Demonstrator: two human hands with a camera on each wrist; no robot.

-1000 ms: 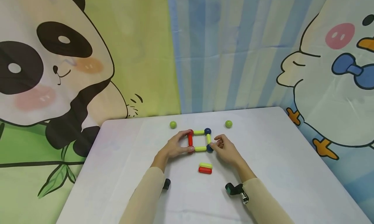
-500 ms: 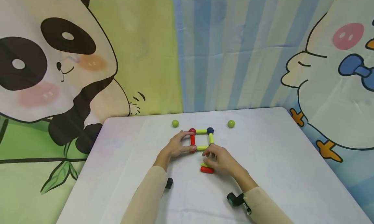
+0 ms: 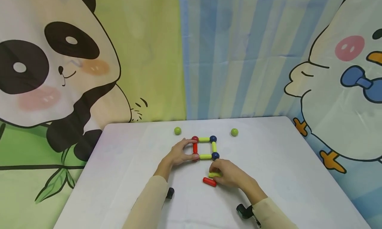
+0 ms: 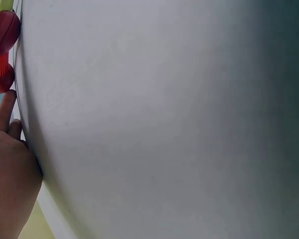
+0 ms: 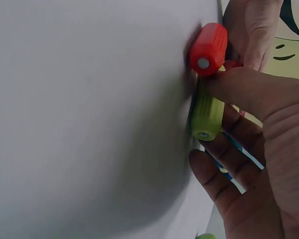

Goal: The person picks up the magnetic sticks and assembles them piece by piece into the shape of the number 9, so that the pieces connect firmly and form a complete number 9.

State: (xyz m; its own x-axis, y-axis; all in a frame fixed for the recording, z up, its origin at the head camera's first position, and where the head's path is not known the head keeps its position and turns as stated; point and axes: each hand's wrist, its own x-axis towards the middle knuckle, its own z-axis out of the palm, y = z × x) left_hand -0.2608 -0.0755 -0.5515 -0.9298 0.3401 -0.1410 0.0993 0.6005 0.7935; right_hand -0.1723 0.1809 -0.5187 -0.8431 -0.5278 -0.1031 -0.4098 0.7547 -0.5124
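Note:
A square of magnetic rods and balls lies on the table, with yellow-green rods (image 3: 205, 156), a red rod (image 3: 195, 148), two blue balls (image 3: 213, 139) and two red balls (image 3: 195, 138). My left hand (image 3: 178, 153) holds its left side, thumb at the near red ball and a finger at the far one. My right hand (image 3: 231, 173) pinches a loose yellow-green magnetic rod (image 5: 208, 112) just in front of the square's near right corner. Beside it lies a loose red magnetic rod (image 3: 209, 182), apart from the fingers. The left wrist view catches only part of the left hand (image 4: 12, 174).
Two green balls (image 3: 177, 130) (image 3: 234, 132) sit behind the square, near the far edge of the white table (image 3: 143, 136). A cartoon-printed curtain (image 3: 152, 56) hangs behind the table. Dark wrist cameras (image 3: 244, 211) protrude by both sleeves.
My right hand has left the square's near blue ball, come toward me and taken hold of the loose yellow-green rod. The red rod now lies turned at an angle. My left hand stays put.

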